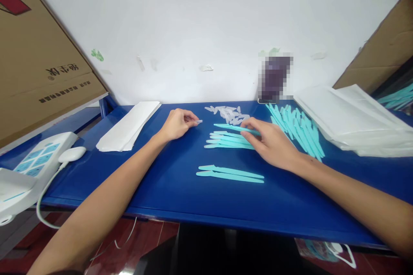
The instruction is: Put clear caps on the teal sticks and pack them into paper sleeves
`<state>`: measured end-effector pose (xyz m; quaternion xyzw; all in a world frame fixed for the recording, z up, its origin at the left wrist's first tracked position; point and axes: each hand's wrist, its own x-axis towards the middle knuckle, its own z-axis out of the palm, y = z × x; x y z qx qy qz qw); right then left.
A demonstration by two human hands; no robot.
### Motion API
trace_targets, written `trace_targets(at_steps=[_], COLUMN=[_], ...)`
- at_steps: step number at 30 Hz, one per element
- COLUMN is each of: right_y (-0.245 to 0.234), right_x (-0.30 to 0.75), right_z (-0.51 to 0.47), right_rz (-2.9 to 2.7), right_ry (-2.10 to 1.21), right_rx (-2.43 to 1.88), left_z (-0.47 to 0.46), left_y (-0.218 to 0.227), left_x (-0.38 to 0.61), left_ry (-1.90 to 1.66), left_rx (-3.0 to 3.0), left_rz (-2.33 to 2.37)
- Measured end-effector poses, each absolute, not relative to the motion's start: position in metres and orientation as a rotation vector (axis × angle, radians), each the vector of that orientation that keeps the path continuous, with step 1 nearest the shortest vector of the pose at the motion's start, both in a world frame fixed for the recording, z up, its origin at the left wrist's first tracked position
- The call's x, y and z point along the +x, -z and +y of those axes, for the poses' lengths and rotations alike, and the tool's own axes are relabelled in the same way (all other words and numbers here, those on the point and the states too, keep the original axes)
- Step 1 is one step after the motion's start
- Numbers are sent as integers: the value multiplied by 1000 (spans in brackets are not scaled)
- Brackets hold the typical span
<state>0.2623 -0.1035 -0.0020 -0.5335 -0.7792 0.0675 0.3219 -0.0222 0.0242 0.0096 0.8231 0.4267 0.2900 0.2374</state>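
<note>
My left hand (180,123) pinches a small translucent blade cap (199,121) between thumb and fingertips. To its right, my right hand (269,139) is closed on the handle of a teal eyebrow razor (228,127), whose blade end points left toward the cap; the two are apart. Several more razors (226,141) lie side by side just below it, partly hidden by my right hand. Nearer the front, two razors (230,174) lie parallel. A loose heap of translucent caps (229,114) sits behind, between my hands.
A larger pile of teal razors (298,131) lies right of my right hand, beside stacked clear plastic bags (358,120). White paper sheets (129,126) lie at left. A power strip (41,163) with a white plug stands far left. A phone (275,78), pixelated, leans on the wall.
</note>
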Motion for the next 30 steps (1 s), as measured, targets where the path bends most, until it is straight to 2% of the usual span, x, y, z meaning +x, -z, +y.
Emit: trace_targets(at_steps=[7,17,30], right_y=[2,-1,-4], right_x=[264,262,260], right_z=[-103,-105,-106], right_rz=[-2028,-2037,-1971], right_ry=[-122,-108,-205], right_rx=[-1367,-1320,-1343], left_z=[6,-1,-15], left_y=[-17,-14,-18], left_x=[-3,1,7], left_ry=[-1118,-1099,-1254], left_rx=[2003,1973,2210], left_rz=[822,763,694])
